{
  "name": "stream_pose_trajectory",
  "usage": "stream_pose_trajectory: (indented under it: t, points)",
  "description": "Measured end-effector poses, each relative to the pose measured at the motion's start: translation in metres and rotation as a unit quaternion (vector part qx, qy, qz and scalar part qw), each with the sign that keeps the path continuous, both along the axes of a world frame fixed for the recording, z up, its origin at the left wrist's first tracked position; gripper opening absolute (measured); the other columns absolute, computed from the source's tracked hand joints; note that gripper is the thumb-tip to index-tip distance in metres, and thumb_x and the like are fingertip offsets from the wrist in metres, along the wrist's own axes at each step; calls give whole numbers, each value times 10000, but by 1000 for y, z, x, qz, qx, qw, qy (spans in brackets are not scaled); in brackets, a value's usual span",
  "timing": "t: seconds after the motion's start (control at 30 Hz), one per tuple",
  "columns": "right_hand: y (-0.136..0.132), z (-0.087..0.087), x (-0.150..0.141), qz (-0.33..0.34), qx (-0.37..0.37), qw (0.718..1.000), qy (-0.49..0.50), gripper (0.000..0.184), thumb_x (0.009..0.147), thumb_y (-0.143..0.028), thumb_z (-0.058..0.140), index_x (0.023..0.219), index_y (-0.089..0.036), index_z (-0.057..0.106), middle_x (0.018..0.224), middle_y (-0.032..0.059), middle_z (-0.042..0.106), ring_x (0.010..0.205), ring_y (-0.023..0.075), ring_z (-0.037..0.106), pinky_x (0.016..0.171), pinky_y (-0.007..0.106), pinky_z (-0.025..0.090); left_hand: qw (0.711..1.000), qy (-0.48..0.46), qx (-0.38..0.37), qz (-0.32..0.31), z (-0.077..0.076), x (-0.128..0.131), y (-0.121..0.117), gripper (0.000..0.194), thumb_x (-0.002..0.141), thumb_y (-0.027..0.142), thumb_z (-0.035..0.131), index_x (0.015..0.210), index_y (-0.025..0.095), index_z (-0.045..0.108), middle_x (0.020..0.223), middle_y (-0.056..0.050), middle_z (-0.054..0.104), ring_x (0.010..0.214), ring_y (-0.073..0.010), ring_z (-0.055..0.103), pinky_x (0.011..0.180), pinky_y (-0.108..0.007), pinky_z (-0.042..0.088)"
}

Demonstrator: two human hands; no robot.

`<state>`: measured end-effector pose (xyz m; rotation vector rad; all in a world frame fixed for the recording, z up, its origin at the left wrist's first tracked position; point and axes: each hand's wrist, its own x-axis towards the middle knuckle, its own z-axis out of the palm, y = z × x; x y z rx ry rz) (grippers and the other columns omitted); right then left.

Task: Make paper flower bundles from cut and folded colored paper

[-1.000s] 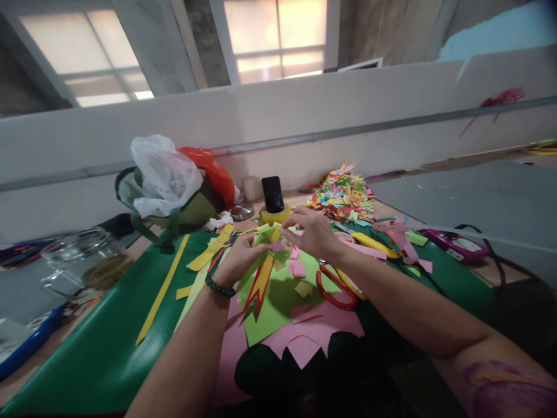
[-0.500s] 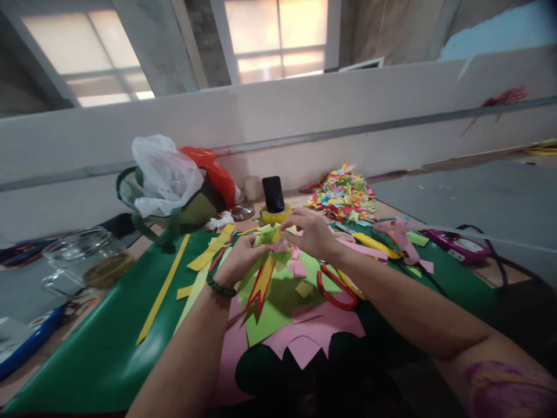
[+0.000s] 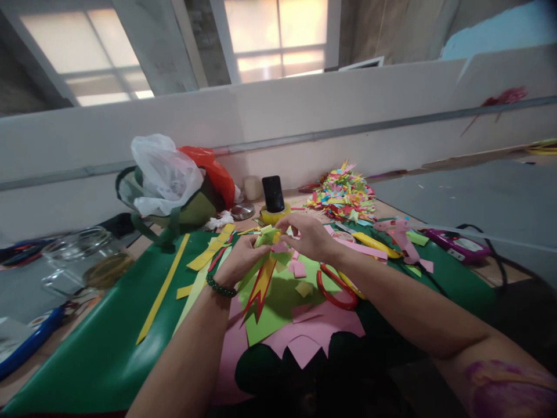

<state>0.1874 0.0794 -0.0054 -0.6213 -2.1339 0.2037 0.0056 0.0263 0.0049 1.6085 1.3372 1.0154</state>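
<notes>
My left hand [image 3: 246,255], with a green bead bracelet, pinches a light green and yellow paper piece [image 3: 266,235] between thumb and fingers. My right hand [image 3: 307,237] is closed at the right side of the same piece, its fingertips on the edge; how firmly they grip is hard to see. Below my left hand hangs or lies a yellow and red paper ribbon [image 3: 261,290] with pointed tails. Beneath are a light green paper sheet [image 3: 270,325] and pink paper [image 3: 304,348]. Red-handled scissors [image 3: 335,299] lie beside my right forearm.
A glue gun [image 3: 398,235] lies to the right. Behind stand a phone [image 3: 273,194] on a tape roll, a heap of colored paper cuttings [image 3: 343,194] and a green bag [image 3: 191,209]. Yellow strips [image 3: 163,290] lie on the green mat [image 3: 104,348]; a glass jar [image 3: 78,255] is left.
My right hand's fingers have shifted slightly and curled more at the paper piece's edge. My left hand stays in place, still pinching the piece.
</notes>
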Motion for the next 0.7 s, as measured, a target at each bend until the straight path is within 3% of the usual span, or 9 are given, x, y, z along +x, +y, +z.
stream_pose_trajectory:
  t: [0.2,0.3,0.4,0.5,0.7]
  points:
    - [-4,4,1,-14,-18,997,70,265,737,-157,641,999,-193,616,1000,69,678,842,184,601,772,320,466,1000,-25,-15,3,-2,-1,1,220,592,343,668,702,153,650,661,20,630,565,-116,528,523,-216,399]
    - [-4,6,-1,-26,-167,978,122,496,680,-219,709,1154,-177,569,1068,88,662,923,205,616,803,342,484,999,-37,-25,0,-4,-2,1,237,605,344,690,743,152,665,686,17,652,578,-122,549,535,-219,414]
    - [-3,7,-5,-15,-364,923,121,632,634,-245,756,1218,-140,541,935,65,680,855,200,640,731,315,500,999,-34,-11,-8,-5,-3,2,221,629,324,679,773,157,679,712,21,663,600,-123,561,555,-218,422]
    - [-3,6,-10,10,-446,886,129,558,608,-195,773,1134,-140,597,805,25,688,782,184,650,672,279,497,1000,-24,1,-15,-6,-3,3,226,630,320,670,787,158,685,714,21,663,627,-139,579,576,-228,435]
    - [0,1,-13,62,-474,861,176,347,608,-112,748,938,-153,648,761,4,706,727,157,660,626,243,497,999,-8,35,-27,-5,-1,4,294,612,280,645,872,156,700,793,6,695,732,-181,616,648,-254,463]
